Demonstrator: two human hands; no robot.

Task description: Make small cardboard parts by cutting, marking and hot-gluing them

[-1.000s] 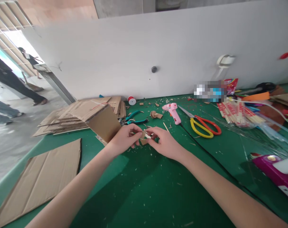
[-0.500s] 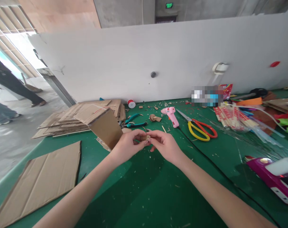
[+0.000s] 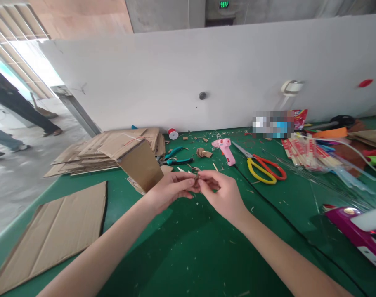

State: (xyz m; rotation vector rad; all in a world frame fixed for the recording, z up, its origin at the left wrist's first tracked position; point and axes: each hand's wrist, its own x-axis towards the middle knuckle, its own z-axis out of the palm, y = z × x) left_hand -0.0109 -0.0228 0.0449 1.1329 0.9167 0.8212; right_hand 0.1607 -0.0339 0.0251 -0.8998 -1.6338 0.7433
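Head view. A small cardboard piece [image 3: 196,177], brown and largely hidden by fingertips, is held just above the green desk [image 3: 188,255], near its middle and in front of the scattered tools. The left hand [image 3: 171,189] and the right hand [image 3: 225,194] meet at this piece; each grip is clenched on it, pinching it between thumb and fingers from opposite sides. The piece's exact shape cannot be told.

Just left of the left hand stands a folded cardboard panel [image 3: 141,164], tilted, with a stack of flattened cardboard [image 3: 88,152] behind it. A flat cardboard sheet [image 3: 54,231] lies near the desk's left edge, well apart from the hands.

Beyond the hands lie teal-handled pliers [image 3: 176,158], a pink glue gun [image 3: 226,148] and scissors [image 3: 264,169] with one yellow and one red handle. A red spool [image 3: 173,133] sits by the white partition [image 3: 206,70]. To the far right are a bundle of wrapped sticks [image 3: 305,150] and a purple object [image 3: 356,233]. Cardboard crumbs are strewn over the desk.
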